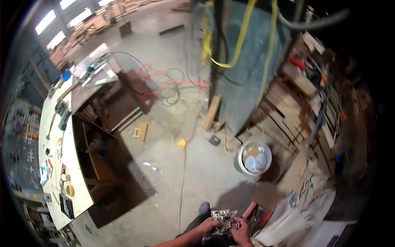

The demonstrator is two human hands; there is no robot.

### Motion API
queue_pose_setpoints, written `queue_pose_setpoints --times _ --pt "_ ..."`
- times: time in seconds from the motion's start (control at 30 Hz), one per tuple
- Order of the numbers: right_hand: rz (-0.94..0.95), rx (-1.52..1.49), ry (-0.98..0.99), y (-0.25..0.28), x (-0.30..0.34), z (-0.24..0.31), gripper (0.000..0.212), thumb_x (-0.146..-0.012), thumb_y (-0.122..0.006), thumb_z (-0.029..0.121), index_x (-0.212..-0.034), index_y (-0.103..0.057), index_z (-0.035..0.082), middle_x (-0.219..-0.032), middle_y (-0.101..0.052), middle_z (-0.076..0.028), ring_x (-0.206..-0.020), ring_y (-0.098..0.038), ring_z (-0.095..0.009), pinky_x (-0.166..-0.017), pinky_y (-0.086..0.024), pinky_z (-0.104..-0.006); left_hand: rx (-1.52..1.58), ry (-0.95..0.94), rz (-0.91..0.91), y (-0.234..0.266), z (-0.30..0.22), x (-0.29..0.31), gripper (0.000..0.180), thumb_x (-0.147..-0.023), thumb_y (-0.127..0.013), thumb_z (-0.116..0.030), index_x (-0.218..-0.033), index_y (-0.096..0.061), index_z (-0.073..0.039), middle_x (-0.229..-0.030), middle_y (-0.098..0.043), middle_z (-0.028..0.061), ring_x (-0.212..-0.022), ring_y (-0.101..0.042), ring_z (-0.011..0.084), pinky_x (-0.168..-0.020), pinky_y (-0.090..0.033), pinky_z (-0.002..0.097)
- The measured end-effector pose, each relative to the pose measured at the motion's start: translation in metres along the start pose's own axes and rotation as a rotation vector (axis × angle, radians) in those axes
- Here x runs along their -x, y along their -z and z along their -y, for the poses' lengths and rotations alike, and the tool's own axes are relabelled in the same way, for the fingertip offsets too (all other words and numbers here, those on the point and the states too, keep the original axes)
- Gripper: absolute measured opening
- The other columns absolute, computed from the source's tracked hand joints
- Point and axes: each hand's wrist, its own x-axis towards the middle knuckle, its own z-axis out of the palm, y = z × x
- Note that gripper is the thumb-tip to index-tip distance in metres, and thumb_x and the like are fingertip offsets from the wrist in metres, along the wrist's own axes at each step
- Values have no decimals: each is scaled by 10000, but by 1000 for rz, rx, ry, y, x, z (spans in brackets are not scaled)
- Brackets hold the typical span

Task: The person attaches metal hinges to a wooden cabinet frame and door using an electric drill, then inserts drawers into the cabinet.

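Observation:
Near the lower edge, a cluster of silvery metal fittings [224, 222], which look like cabinet hinges, is held between my two hands. My left hand [209, 226] grips the cluster from the left, thumb lying over the pieces. On the other side, my right hand [241, 231] has its fingers bent around the right end of the cluster. The exact shape of each fitting is too small to make out. One dark shoe [204, 208] shows just beyond my left hand.
A red and black box [257, 216] lies right of my hands, beside pale sheeting [284, 224]. Farther off stands a white bucket [242, 166] with things inside. A long pale workbench [80, 197] holding tools runs along the left. Cords [184, 181] cross the concrete floor.

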Motion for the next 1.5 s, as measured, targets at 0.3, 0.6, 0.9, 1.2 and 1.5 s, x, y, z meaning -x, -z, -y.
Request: queue_pose_setpoints --times 0.3,0.6,0.9,1.2,1.5 --pt "471 -109 338 -87 -117 206 405 -861 -711 -15 -1264 -667 1 -1105 -700 -82 -1013 -670 -148 -872 -545 -306 78 -343 -150 -19 -195 73 348 -887 -673 -26 -1235 -666 -20 -1126 -738 98 -976 -731 232 -885 -603 402" --pt "808 -348 181 -197 -306 341 428 -949 -611 -30 -1375 -562 -48 -1213 -686 -90 -1077 -656 -130 -944 -534 -302 144 -486 -257 4 -441 60 322 -882 -678 -26 -1201 -664 19 -1068 -743 143 -927 -731 263 -863 -613 421" --pt "1002 -77 170 -299 -496 574 410 -975 -638 80 -1367 -578 -24 -1200 -694 -98 -1096 -659 -163 -966 -526 -316 316 -666 -187 30 -702 48 441 -878 -695 -76 -1293 -604 42 -1164 -712 191 -1042 -716 331 -967 -587 481" --pt "850 385 418 -442 -791 714 430 -948 -677 216 -1314 -623 -5 -1071 -739 -123 -962 -711 -164 -867 -571 -329 391 -677 -273 91 -1052 1 422 -897 -642 -92 -1292 -603 50 -1154 -708 169 -1017 -714 317 -939 -579 454" --pt "411 309 -214 -411 -1079 713 146 -944 -653 149 -1021 -746 66 -763 -653 -11 -627 -599 -116 -572 -517 -321 278 -783 -322 58 -1375 -10 386 -939 -615 -99 -1314 -594 -9 -1145 -718 138 -1010 -717 293 -916 -592 460"
